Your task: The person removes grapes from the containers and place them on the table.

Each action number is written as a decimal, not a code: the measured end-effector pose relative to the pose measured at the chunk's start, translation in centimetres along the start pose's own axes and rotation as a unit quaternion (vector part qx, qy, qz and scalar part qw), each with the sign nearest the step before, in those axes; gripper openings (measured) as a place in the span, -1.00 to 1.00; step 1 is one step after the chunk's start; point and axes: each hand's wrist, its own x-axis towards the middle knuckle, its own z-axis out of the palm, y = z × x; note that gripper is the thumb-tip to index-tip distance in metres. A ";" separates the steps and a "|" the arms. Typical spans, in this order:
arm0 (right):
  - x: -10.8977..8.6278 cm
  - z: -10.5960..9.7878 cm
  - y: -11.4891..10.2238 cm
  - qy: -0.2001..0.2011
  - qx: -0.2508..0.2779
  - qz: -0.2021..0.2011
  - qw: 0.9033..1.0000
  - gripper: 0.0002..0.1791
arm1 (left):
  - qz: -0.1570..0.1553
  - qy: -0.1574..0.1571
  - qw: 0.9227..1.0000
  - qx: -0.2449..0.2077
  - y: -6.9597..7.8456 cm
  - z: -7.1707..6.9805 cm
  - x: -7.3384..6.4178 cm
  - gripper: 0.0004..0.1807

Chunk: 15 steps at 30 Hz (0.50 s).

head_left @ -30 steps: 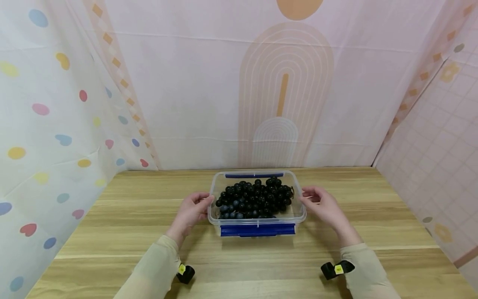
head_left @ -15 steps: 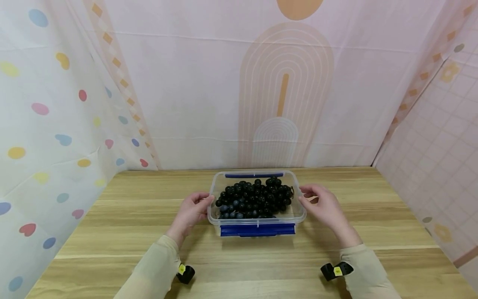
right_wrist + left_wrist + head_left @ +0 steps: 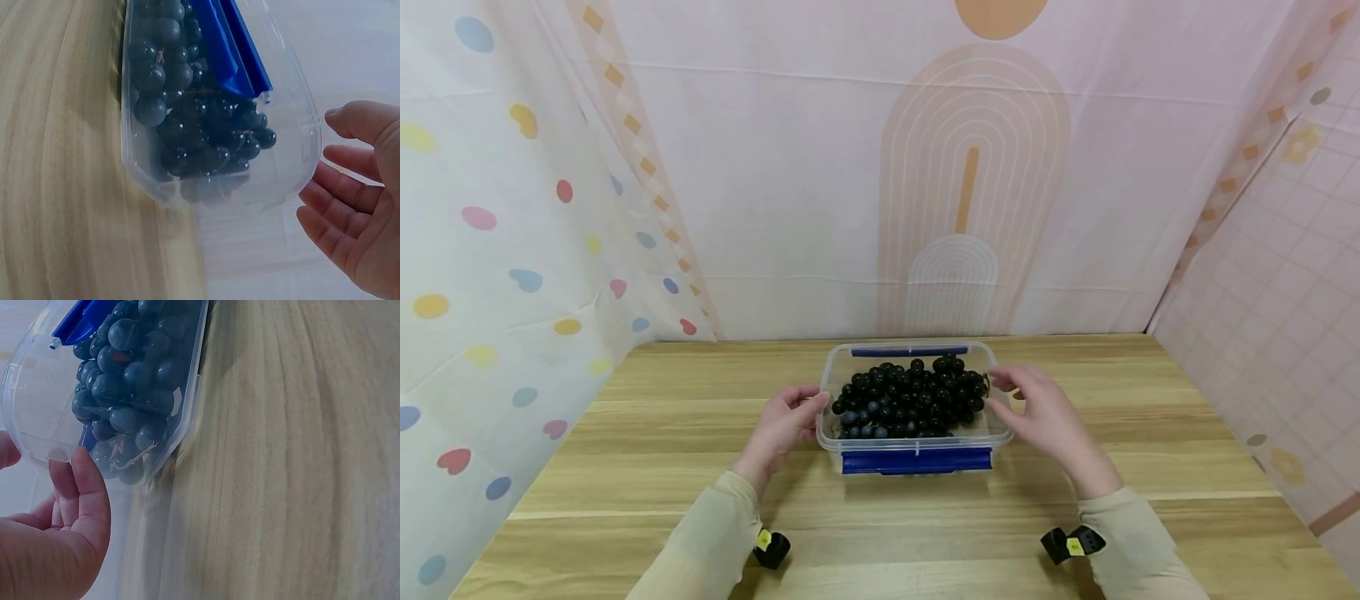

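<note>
A clear plastic food container (image 3: 917,444) with blue latches stands on the table in the head view. Inside lies a pile of dark grapes (image 3: 910,400), also seen through the wall in both wrist views. My left hand (image 3: 782,429) pinches the container's left rim, thumb on top and fingers below, as the left wrist view shows. At the opposite end, my right hand (image 3: 1041,417) has its fingers apart and loosely bent, holding nothing. Its fingertips reach over the right rim in the head view; in the right wrist view, the thumb (image 3: 362,119) is just off the rim.
The wooden table (image 3: 917,542) runs back to a patterned cloth backdrop (image 3: 797,208), with more cloth (image 3: 535,350) along the left side. A black wrist strap piece (image 3: 772,550) hangs by the left sleeve, another strap piece (image 3: 1071,546) by the right.
My right hand has come away from the right edge and moved inward and slightly up over the rim. The left hand and container have stayed in place.
</note>
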 end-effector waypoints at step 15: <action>0.6 0.8 -1.2 -0.027 -0.046 -0.049 0.997 -0.53 | 0.002 0.000 1.000 0.002 0.1 0.0 -0.1 -0.50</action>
